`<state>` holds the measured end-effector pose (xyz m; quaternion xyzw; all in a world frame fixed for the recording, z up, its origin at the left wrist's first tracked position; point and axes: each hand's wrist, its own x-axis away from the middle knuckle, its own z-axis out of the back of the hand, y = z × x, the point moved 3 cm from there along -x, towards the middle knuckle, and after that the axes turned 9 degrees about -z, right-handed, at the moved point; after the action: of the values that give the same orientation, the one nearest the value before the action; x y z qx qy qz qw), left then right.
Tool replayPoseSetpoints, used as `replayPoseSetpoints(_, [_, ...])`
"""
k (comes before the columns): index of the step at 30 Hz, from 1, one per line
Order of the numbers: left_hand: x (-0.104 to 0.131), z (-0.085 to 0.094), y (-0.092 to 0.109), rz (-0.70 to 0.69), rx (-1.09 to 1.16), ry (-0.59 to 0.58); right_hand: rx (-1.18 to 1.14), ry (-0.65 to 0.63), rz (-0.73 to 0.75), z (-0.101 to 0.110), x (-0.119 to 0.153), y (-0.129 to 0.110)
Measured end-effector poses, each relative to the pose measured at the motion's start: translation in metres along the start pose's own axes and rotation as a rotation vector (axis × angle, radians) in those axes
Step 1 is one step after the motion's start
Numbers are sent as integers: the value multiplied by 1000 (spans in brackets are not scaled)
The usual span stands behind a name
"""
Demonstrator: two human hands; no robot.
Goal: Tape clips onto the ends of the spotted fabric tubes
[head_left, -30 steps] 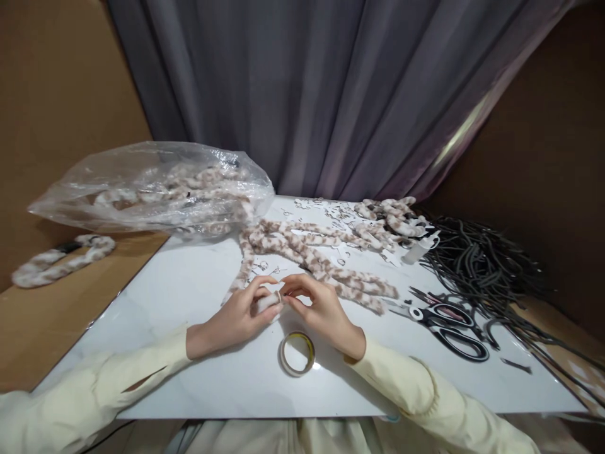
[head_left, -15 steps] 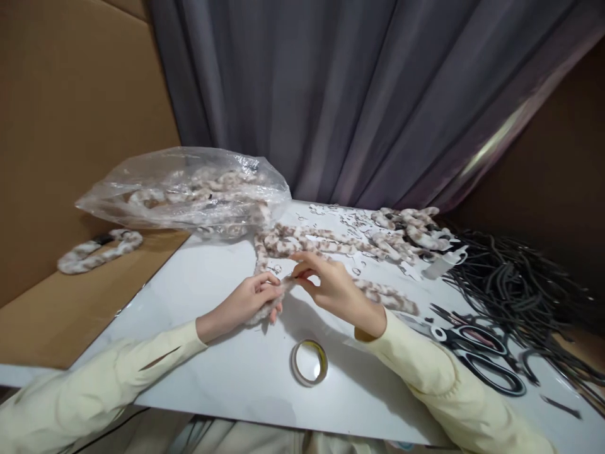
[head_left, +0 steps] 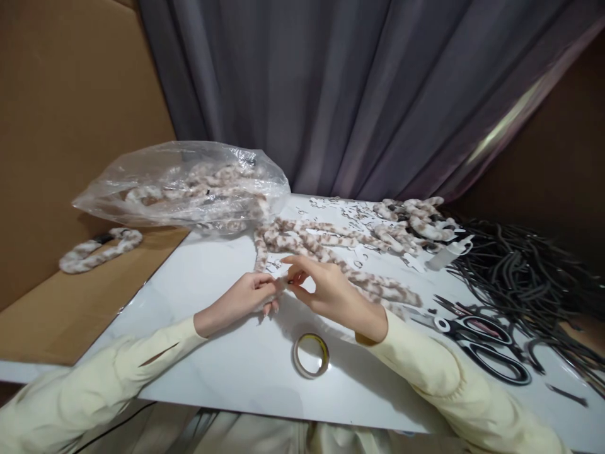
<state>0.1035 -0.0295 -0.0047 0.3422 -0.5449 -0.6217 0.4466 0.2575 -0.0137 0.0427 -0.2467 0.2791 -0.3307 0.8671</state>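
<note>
My left hand is closed around a pale fluffy strip, mostly hidden by the fingers, whose end points towards my right hand. Thumb and forefinger of my right hand pinch a small dark piece at that end, too small to name. Just behind my hands lie several brown-and-white fluffy strips. In front of them a roll of tape rests on the white table.
At the back left lies a clear plastic bag of fluffy loops. One fluffy loop lies on cardboard. On the right are scissors, a small white bottle, black cords and a fluffy pile. Small metal rings are scattered behind.
My right hand has moved slightly left and down, closer to my left hand. Less of the fluffy strip shows around my left hand. The view has shifted a little.
</note>
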Motion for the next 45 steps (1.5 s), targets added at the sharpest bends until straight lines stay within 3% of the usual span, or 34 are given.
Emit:
replayPoseSetpoints(10, [-2, 1, 3, -19, 236, 37, -136, -31, 32, -22, 0, 7])
replayPoseSetpoints(22, [1, 6, 3, 67, 160, 38, -698, -172, -253, -17, -8, 21])
replayPoseSetpoints(26, [2, 5, 2, 72, 184, -6, -498, -111, -279, -7, -13, 30])
replayPoseSetpoints(30, [4, 3, 5, 52, 158, -69, -289, -132, -86, 2, -16, 25])
replayPoseSetpoints(35, [4, 0, 4, 64, 156, -170, -231, -258, -68, -5, -13, 21])
replayPoseSetpoints(39, [4, -1, 3, 35, 177, -220, -218, -204, -96, -9, -11, 23])
replayPoseSetpoints(45, [5, -3, 1, 61, 200, -240, -151, -227, -46, -9, -10, 20])
